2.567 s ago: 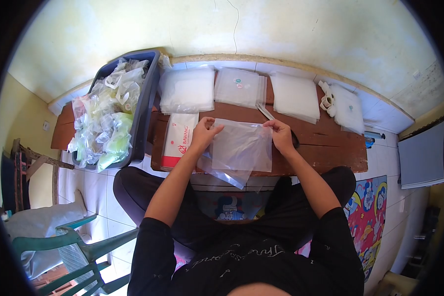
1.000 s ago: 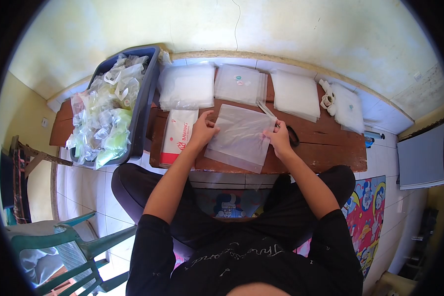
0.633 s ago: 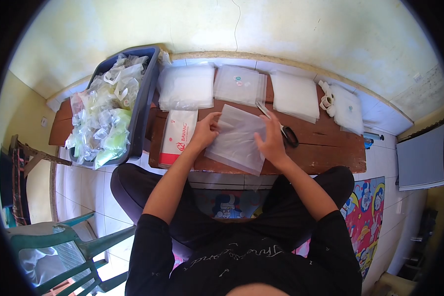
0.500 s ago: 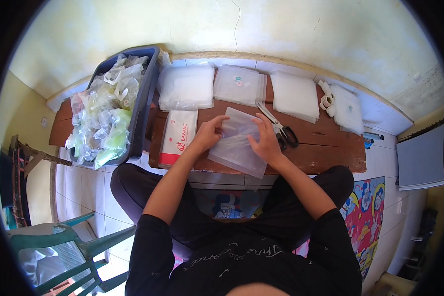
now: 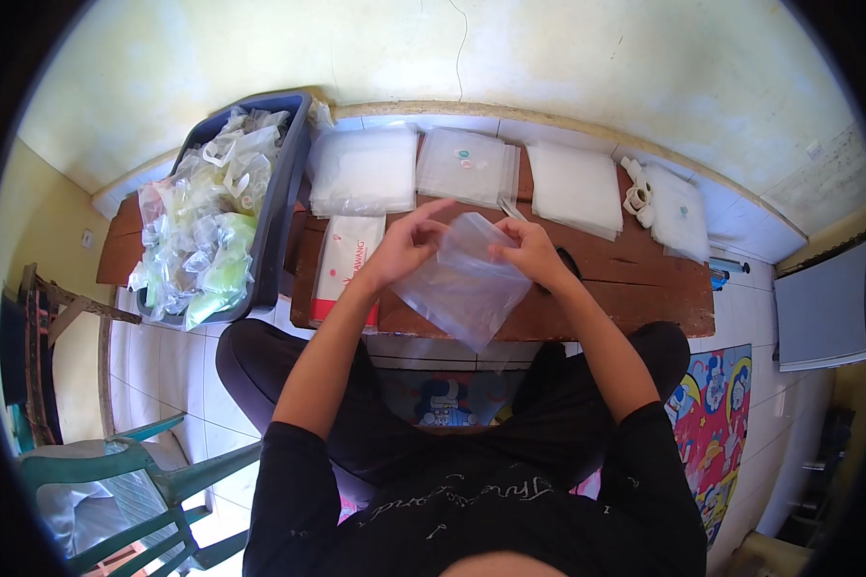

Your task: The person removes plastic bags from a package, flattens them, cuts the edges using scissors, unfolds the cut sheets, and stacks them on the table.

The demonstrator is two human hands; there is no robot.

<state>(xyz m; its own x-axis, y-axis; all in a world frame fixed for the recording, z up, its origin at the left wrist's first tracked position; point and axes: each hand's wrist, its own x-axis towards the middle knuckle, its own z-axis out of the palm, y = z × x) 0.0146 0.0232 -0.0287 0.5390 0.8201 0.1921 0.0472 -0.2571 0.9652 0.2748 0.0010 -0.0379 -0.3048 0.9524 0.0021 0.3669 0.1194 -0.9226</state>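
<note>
A clear plastic bag (image 5: 467, 293) hangs tilted over the front of the wooden table, its upper part lifted. My right hand (image 5: 533, 254) is closed, pinching the bag's upper right edge between thumb and fingers. At the bag's upper left is my left hand (image 5: 412, 246), fingers apart and reaching toward its top edge; whether they touch the plastic is hard to see. Scissors (image 5: 567, 260) lie mostly hidden behind my right hand. Left of the bag, partly covered by my left hand and forearm, is a white and red printed pack (image 5: 342, 264) reading "BAWANG".
Stacks of clear plastic sheets or bags (image 5: 364, 173) line the back of the table (image 5: 635, 293), along the wall. A dark tub (image 5: 296, 144) full of filled plastic bags stands at the left. A green chair (image 5: 96, 468) is at lower left.
The bag has been raised off the table and turned. My right hand has closed on its top edge and now covers most of the scissors. My left hand has shifted slightly left.
</note>
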